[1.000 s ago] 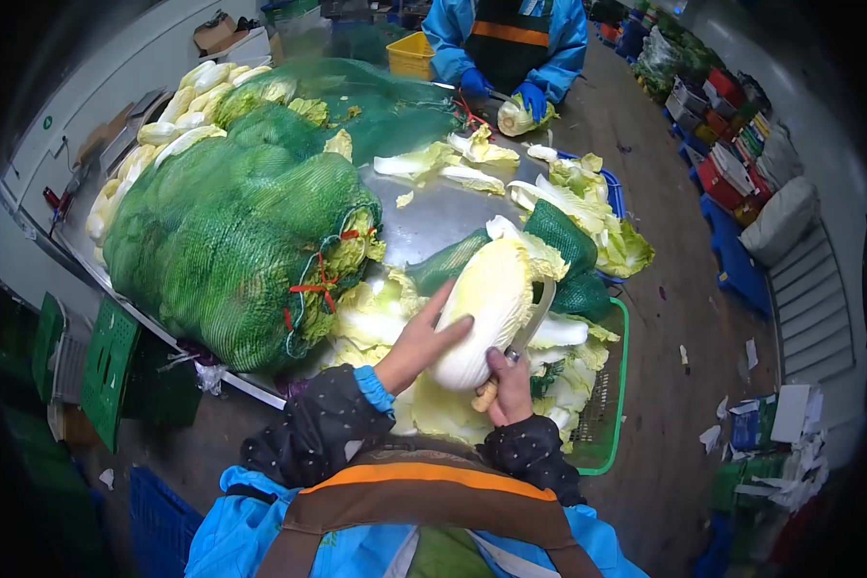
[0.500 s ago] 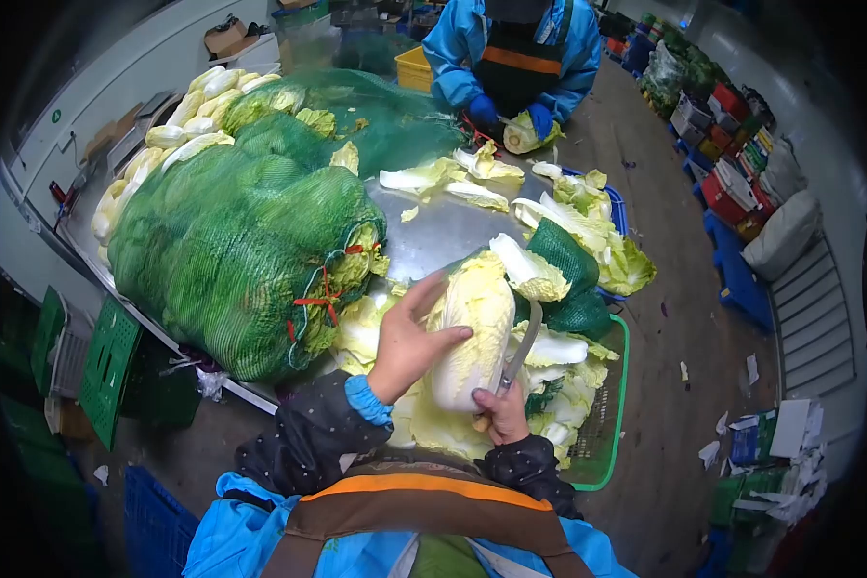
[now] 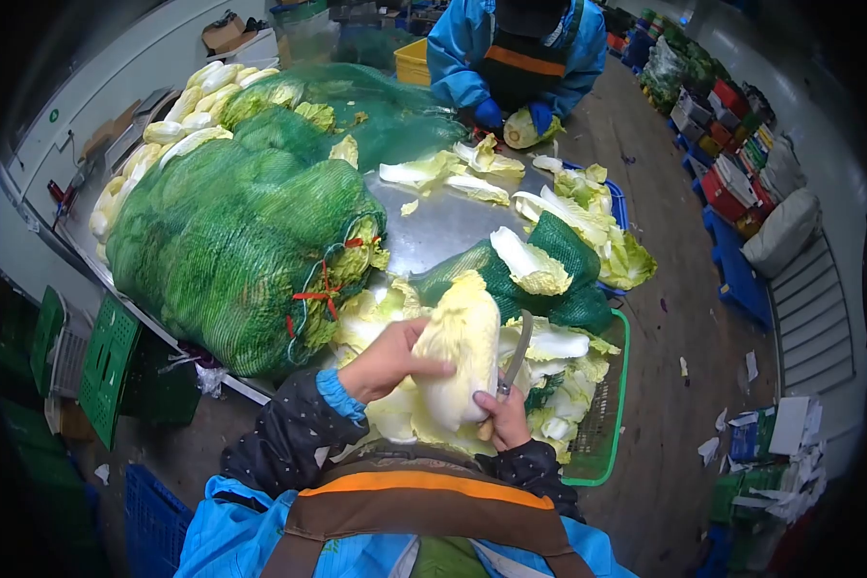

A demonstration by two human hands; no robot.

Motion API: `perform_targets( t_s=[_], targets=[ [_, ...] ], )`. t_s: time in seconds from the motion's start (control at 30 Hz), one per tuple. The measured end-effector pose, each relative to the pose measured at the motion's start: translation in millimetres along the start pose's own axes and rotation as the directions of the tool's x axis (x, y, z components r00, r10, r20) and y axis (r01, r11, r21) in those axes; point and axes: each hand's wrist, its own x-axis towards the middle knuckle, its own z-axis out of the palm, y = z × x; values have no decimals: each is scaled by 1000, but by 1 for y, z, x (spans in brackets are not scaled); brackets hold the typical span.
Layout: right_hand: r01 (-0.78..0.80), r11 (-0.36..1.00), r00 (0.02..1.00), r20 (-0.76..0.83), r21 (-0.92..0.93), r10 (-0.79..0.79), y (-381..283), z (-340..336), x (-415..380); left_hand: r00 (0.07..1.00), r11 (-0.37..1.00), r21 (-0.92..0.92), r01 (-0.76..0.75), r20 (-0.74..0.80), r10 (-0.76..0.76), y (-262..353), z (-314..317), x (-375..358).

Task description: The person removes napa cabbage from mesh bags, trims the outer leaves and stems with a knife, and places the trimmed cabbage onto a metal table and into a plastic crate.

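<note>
A pale yellow napa cabbage stands tilted in front of me, its leafy tip up. My left hand grips its left side, thumb across the leaves. In my right hand is a knife with a curved blade and a light handle; the blade points up along the cabbage's right side, and my right thumb presses on the cabbage's lower right. Trimmed cabbage leaves lie beneath and beside both hands, over a green-rimmed crate. Just beyond is a loose leaf on green netting.
Big green net sacks of cabbages fill the metal table's left side, with peeled cabbages behind. Across the table a co-worker in blue gloves handles another cabbage. A blue crate holding leaves stands at the right.
The cabbage has turned and come slightly lower and left with my left hand. My right hand still holds the knife near it. The co-worker's hands have shifted slightly.
</note>
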Motion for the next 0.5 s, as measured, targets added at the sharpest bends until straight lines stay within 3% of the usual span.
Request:
perform_targets(
  t_s=[0.07, 0.13, 0.17, 0.2, 0.23, 0.27, 0.3, 0.33, 0.37, 0.4, 0.47, 0.5],
  targets=[
    [-75, 994, 995, -64, 80, 80, 5, -9, 1, 932, 990, 124, 71, 344, -110, 6, -4, -16],
    [-146, 976, 979, -122, 163, 167, 8, -20, 3, 887, 974, 209, 84, 429, -168, 1, -10, -13],
    [-107, 966, 977, -154, 235, 146, 10, -26, 5, 878, 750, 658, -63, 395, -272, -16, -20, 0],
    [-67, 950, 974, -185, 304, 127, 8, -29, 7, 885, 321, 926, -200, 311, -346, -28, -27, 9],
    [-53, 930, 982, -149, 364, 114, -1, -27, 6, 921, -26, 999, -30, 18, -388, -30, -24, 15],
    [-55, 931, 983, -144, 361, 114, -11, -23, 5, 923, -25, 999, -27, 16, -384, -33, -23, 19],
    [34, 975, 989, -147, 222, -2, -24, -14, 2, 988, 330, 933, -141, 154, -15, -36, -23, 21],
    [127, 989, 984, -137, 80, -115, -39, -3, -3, 917, 578, 737, -351, 145, 373, -38, -20, 23],
    [176, 963, 961, -176, -202, -213, -54, 15, -6, 979, 928, 322, -188, -13, 203, -17, -2, 17],
    [170, 964, 961, -182, -203, -208, -50, 15, -9, 997, 978, -205, 22, -63, -36, 5, 19, 14],
    [351, 783, 897, -56, -514, -439, -46, 14, -9, 969, 968, 124, -217, -90, 229, 2, 39, 30],
    [287, 898, 929, -130, -335, -346, -56, 28, -15, 952, 956, -16, -294, -95, 292, 0, 40, 37]
  ],
)
